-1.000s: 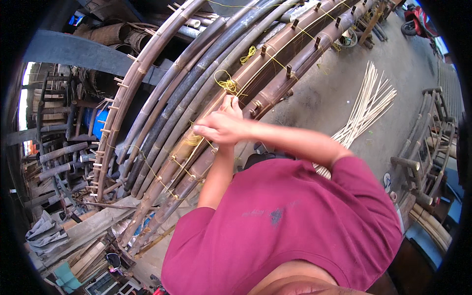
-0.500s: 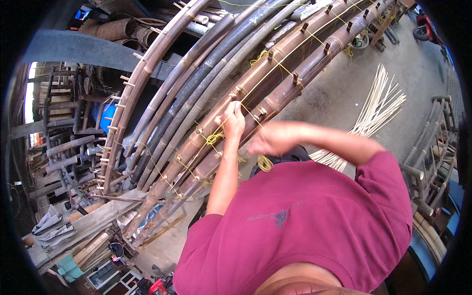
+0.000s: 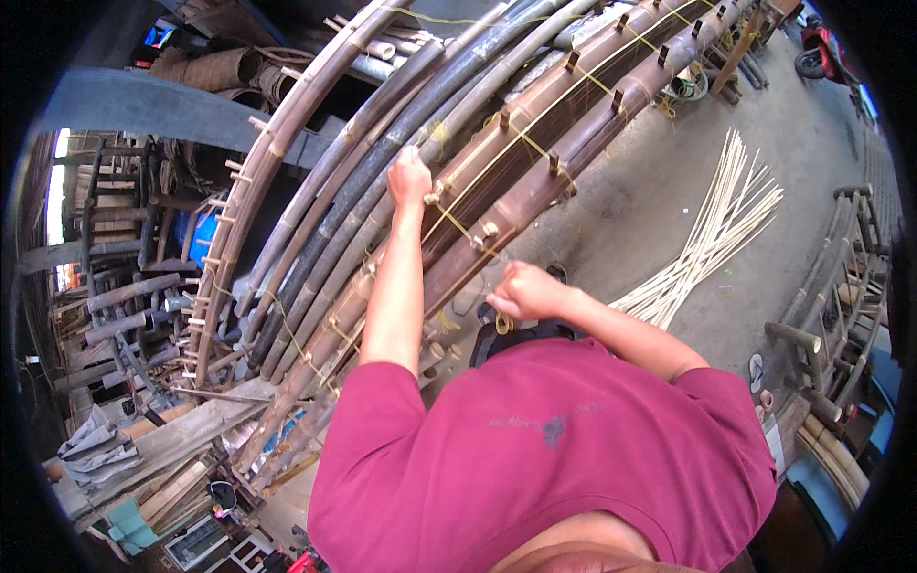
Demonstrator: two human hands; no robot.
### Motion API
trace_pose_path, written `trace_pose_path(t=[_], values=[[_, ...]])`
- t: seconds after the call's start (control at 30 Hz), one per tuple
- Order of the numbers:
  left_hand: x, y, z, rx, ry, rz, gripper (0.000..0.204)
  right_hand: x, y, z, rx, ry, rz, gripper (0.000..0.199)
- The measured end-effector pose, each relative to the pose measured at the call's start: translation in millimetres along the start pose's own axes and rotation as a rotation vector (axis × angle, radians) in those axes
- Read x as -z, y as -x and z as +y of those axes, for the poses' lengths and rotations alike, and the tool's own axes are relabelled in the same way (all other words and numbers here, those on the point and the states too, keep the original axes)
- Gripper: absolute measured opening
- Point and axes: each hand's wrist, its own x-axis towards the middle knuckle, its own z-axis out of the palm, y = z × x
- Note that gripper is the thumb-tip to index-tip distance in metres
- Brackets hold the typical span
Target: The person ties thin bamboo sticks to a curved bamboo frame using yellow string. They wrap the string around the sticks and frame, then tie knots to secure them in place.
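Note:
Two long brown split bamboo poles (image 3: 458, 253) run diagonally side by side, studded with short pegs (image 3: 491, 230) and crossed by yellow cord (image 3: 452, 219). My left hand (image 3: 409, 179) is closed in a fist over the far pole's outer side. Yellow cord shows blurred just beyond its knuckles and seems to come from its grip. My right hand (image 3: 525, 289) is closed beside the near pole, close to my body. A cord line reaches toward it from the pegs, and a small yellow cord bundle (image 3: 503, 323) hangs below its fingers. Fingertips of both hands are mostly hidden.
Dark curved bamboo poles (image 3: 382, 158) lie beyond the work, with a pegged bamboo frame (image 3: 244, 186) at their left. Thin pale sticks (image 3: 702, 239) are spread on the floor to the right. Bamboo racks (image 3: 812, 315) stand at far right; a red motorbike (image 3: 826, 53) is behind.
My left hand has moved up and left, away from the pegs between the poles, with yellow cord now beyond it. My right forearm has swung lower and the hand is less blurred. The view shifted slightly.

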Motion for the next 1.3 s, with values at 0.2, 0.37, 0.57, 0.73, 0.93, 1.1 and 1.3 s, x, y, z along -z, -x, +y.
trace_pose_path(t=[0.2,0.37,0.57,0.73,0.93,1.1,1.3], values=[[83.5,42.5,-42.9,0.068,0.141,-0.244,0.048,-34.0,-8.6,-18.1,-0.164,0.337,0.012,0.027],[161.1,171.9,-90.7,0.113,-0.003,-0.232,0.034,-110.2,-34.4,-71.8,-0.168,-0.349,-0.072,0.024],[144.5,212.4,-84.6,0.055,-0.038,-0.143,0.027,-143.5,-104.8,-104.9,-0.787,-1.758,0.989,0.029],[98.7,233.1,-149.2,-0.067,0.421,-0.024,0.034,-120.1,-196.1,-169.6,-0.287,-0.291,0.194,0.054],[138.5,202.1,-88.7,0.130,0.244,-0.164,0.028,-78.4,-246.2,-65.4,-0.213,0.212,0.041,0.056],[124.8,209.8,-122.6,0.133,0.084,-0.124,0.030,-64.0,-188.4,-124.3,0.185,-0.593,-0.179,0.039],[140.0,184.7,-101.4,-0.030,0.397,-0.089,0.023,-135.3,-95.1,-100.6,0.081,-0.199,0.005,0.044]])
